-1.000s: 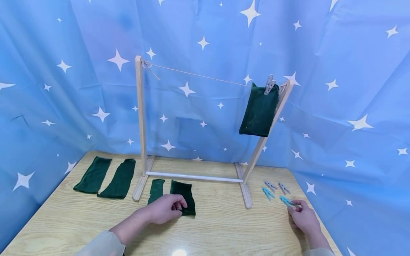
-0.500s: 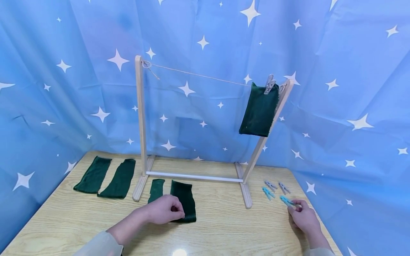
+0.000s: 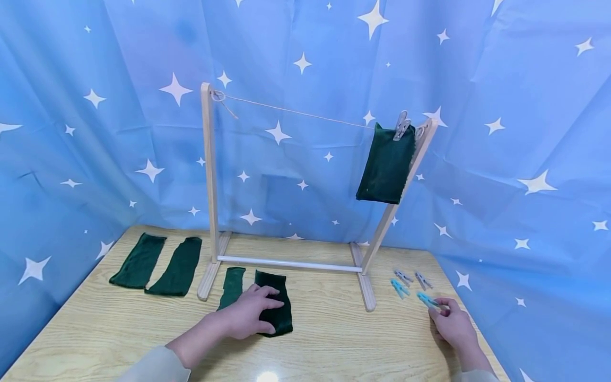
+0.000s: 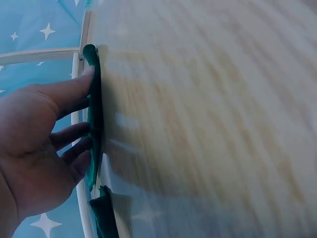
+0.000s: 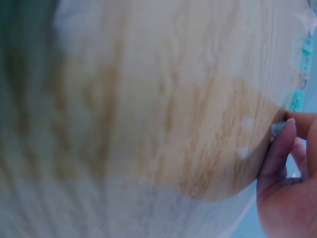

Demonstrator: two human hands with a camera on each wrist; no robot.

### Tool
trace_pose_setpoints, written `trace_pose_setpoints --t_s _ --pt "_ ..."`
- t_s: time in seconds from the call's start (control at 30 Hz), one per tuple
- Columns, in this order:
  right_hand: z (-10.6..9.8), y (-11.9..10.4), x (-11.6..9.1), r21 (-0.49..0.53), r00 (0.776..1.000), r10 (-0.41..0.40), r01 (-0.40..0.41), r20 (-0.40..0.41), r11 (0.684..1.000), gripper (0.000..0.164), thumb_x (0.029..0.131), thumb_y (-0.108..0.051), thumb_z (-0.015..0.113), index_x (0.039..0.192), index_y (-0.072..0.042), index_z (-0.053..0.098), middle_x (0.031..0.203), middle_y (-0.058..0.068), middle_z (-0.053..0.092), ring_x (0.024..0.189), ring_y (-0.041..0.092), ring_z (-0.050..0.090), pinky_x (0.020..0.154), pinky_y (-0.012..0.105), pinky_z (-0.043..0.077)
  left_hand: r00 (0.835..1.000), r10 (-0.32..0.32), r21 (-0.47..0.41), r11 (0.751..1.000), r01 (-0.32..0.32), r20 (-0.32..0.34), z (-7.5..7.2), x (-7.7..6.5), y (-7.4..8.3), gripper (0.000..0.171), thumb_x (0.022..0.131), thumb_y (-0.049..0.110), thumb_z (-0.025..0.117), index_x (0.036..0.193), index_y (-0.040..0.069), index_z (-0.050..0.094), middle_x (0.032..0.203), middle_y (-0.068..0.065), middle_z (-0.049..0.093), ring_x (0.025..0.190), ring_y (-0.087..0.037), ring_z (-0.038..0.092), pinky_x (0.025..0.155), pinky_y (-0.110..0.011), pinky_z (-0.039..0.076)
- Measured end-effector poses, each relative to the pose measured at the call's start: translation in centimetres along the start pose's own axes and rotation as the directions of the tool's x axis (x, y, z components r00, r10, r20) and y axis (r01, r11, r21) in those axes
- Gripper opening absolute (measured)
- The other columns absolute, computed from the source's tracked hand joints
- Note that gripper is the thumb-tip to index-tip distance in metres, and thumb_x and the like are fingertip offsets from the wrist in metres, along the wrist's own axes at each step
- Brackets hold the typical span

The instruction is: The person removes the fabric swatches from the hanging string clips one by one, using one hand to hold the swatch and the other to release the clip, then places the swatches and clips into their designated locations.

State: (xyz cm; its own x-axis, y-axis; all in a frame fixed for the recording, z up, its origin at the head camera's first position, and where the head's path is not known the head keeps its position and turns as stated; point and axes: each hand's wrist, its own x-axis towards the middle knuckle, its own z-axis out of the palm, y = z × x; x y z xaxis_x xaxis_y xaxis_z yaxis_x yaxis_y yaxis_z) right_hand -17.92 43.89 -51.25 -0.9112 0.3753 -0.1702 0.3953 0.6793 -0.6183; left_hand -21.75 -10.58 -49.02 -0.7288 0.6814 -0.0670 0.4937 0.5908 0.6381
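Note:
My left hand point(image 3: 248, 313) lies with spread fingers on a dark green cloth point(image 3: 281, 315), flat on the table in front of the rack. In the left wrist view, thumb and fingertips touch that cloth point(image 4: 96, 114). Partly behind this hand is a narrower green cloth point(image 3: 233, 284). At the table's right side, my right hand point(image 3: 453, 326) pinches the near end of a light blue clothespin point(image 3: 425, 298) between thumb and finger, low over the wood. A second blue clothespin point(image 3: 400, 288) and two grey clothespins point(image 3: 422, 280) lie just beyond.
A wooden rack point(image 3: 210, 175) with a string point(image 3: 296, 112) stands at the table's back. On its right end hangs a green cloth point(image 3: 385, 167), held by a grey clip point(image 3: 402, 126). Two more green cloths point(image 3: 174, 270) lie at left. A blue star-printed curtain point(image 3: 305, 42) surrounds the table.
My left hand's fingers have gone from curled at the dark green cloth's near edge to spread flat over it. The cloth's near edge has shifted slightly toward me. The right hand stays put.

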Motion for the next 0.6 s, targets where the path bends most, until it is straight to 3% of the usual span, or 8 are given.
trace_pose_setpoints --t_s 0.1,0.2,0.33,0.47,0.6 --pt "0.0 -0.2 -0.2 -0.007 1.000 0.004 -0.004 -0.003 1.000 0.049 0.111 -0.024 0.055 0.147 0.007 0.041 0.106 0.021 0.053 0.074 0.021 0.062 0.063 0.034 0.059 0.999 -0.041 -0.024 0.999 0.041 0.025 0.1 0.0 0.0 0.059 0.097 0.025 0.086 0.151 0.011 0.067 0.170 -0.016 0.045 0.158 -0.061 0.028 0.122 -0.079 0.031" --pt "0.0 -0.3 -0.2 -0.012 1.000 0.006 -0.006 -0.002 1.000 0.049 0.111 -0.024 0.055 0.147 0.006 0.042 0.104 0.019 0.052 0.072 0.021 0.062 0.063 0.035 0.058 0.997 -0.069 -0.061 0.996 0.071 0.032 -0.1 0.1 -0.1 0.064 0.094 0.025 0.089 0.152 0.012 0.066 0.170 -0.017 0.043 0.159 -0.062 0.024 0.122 -0.080 0.031" --pt "0.0 -0.2 -0.1 -0.013 1.000 0.005 -0.005 -0.002 1.000 0.049 0.111 -0.024 0.055 0.147 0.007 0.042 0.102 0.017 0.052 0.070 0.020 0.062 0.062 0.034 0.057 0.998 -0.057 -0.071 0.996 0.057 -0.007 -0.5 0.6 -0.2 0.063 0.097 0.026 0.086 0.154 0.009 0.064 0.169 -0.020 0.043 0.158 -0.059 0.029 0.120 -0.076 0.038" --pt "0.0 0.1 0.0 -0.007 1.000 -0.002 0.002 -0.004 1.000 0.050 0.111 -0.024 0.055 0.147 0.007 0.042 0.101 0.016 0.052 0.068 0.020 0.063 0.061 0.034 0.056 0.997 -0.037 -0.064 0.997 0.032 -0.064 -0.7 1.4 -0.4 0.055 0.103 0.022 0.079 0.151 0.001 0.064 0.166 -0.024 0.047 0.157 -0.057 0.034 0.123 -0.073 0.037" --pt "-0.1 0.2 0.1 -0.004 1.000 -0.007 0.007 0.003 1.000 0.051 0.111 -0.025 0.055 0.148 0.007 0.041 0.103 0.016 0.051 0.070 0.020 0.063 0.061 0.034 0.057 0.998 -0.025 -0.041 0.999 0.022 -0.056 -0.7 1.7 -0.8 0.048 0.105 0.023 0.077 0.146 0.000 0.068 0.162 -0.023 0.051 0.154 -0.057 0.038 0.123 -0.073 0.036"
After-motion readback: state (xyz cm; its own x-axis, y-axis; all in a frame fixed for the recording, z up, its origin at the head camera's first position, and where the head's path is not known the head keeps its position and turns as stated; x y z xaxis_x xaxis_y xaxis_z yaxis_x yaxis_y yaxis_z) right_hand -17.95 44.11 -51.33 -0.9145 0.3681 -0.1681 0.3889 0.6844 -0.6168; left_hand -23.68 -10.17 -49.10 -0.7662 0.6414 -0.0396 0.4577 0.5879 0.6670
